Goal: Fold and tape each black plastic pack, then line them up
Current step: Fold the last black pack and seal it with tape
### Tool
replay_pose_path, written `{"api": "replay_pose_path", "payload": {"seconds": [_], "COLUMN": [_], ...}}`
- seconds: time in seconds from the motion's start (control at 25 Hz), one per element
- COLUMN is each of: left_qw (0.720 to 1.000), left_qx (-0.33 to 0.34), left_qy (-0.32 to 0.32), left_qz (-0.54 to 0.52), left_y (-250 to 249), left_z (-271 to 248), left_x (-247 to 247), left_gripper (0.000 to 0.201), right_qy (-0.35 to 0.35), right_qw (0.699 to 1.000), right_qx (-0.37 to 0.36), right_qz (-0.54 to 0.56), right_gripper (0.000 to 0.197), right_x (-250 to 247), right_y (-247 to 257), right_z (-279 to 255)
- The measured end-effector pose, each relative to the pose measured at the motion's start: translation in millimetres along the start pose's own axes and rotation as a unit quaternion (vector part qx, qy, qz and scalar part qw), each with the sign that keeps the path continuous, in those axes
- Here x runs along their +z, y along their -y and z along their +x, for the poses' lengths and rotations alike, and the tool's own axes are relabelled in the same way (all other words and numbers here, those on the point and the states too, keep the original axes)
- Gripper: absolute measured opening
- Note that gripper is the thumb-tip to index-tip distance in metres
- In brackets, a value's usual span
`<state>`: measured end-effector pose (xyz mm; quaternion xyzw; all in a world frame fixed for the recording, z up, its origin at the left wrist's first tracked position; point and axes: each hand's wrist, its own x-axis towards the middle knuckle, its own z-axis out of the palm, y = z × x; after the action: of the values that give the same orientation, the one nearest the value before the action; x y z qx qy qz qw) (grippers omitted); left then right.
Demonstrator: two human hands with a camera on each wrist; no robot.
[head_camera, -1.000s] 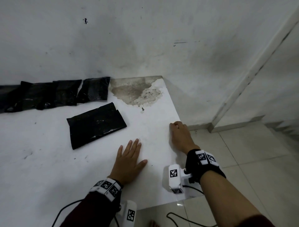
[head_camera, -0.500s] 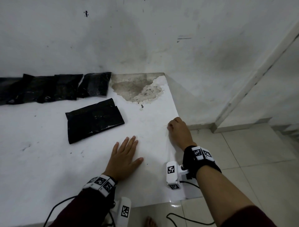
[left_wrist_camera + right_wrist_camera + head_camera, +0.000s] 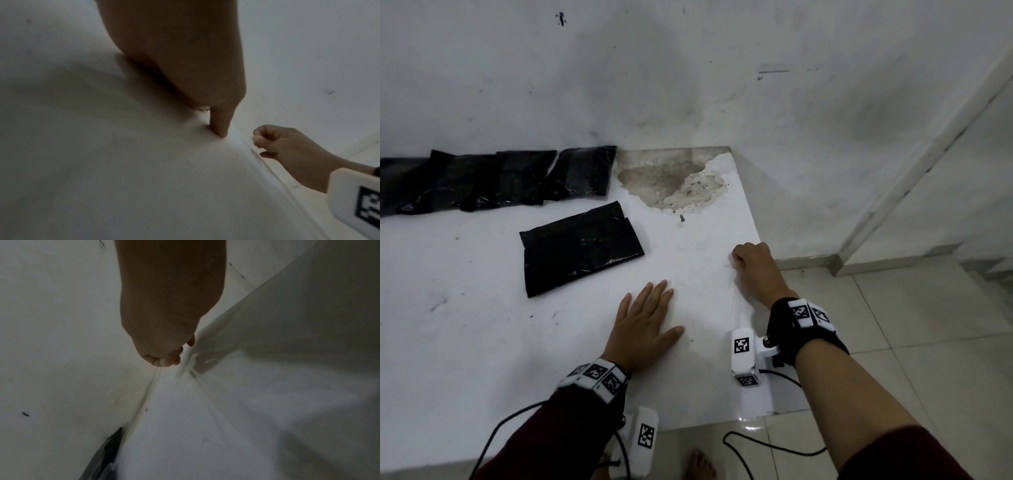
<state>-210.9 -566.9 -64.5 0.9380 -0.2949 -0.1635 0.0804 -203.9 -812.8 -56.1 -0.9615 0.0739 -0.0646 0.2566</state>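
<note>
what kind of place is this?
Probably a bare back room or makeshift packing spot, not a proper workshop: stained white wall, tiled floor, and a low white table with a chipped corner holding black packs lined along the wall.

We see a glossy, wrinkled black plastic pack (image 3: 580,248) on a matt white table (image 3: 465,325). The table's far corner (image 3: 671,181) is chipped, rough and grey, and the floor tiles (image 3: 893,342) look smooth and shiny.

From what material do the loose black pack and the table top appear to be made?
Loose black pack: probably thin plastic film, glossy; it shows creases and small highlights. Table top: a white matte coating over a rough grey-brown base, perhaps cement; the coating has flaked away at the far corner.
</note>
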Motion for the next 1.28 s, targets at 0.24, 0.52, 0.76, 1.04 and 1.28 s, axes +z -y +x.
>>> {"api": "replay_pose_path", "payload": {"seconds": [0.24, 0.52, 0.76, 1.04, 1.28], "left_qw": [1.0, 0.942, 0.838, 0.752, 0.731], "left_qx": [0.001, 0.0, 0.058, 0.087, 0.143], "left_qy": [0.0, 0.009, -0.033, -0.056, -0.102], "left_qz": [-0.001, -0.334, -0.542, -0.652, -0.66], "left_y": [1, -41, -107, -117, -92], "left_z": [2, -5, -21, -46, -35], "left_x": [2, -23, -19, -55, -113], "left_gripper": [0.098, 0.095, 0.008, 0.011, 0.013], "right_qy": [0.047, 0.049, 0.024, -0.042, -0.165], "right_qw": [0.992, 0.992, 0.994, 0.989, 0.967], "right_qx": [0.065, 0.035, 0.009, -0.043, -0.082], "right_qz": [0.093, 0.109, 0.108, 0.138, 0.177], "right_gripper": [0.029, 0.034, 0.036, 0.029, 0.028], "right_x": [-59, -116, -144, -165, -216], "right_y": [27, 65, 80, 108, 151], "right_z": [-26, -51, -63, -64, -22]}}
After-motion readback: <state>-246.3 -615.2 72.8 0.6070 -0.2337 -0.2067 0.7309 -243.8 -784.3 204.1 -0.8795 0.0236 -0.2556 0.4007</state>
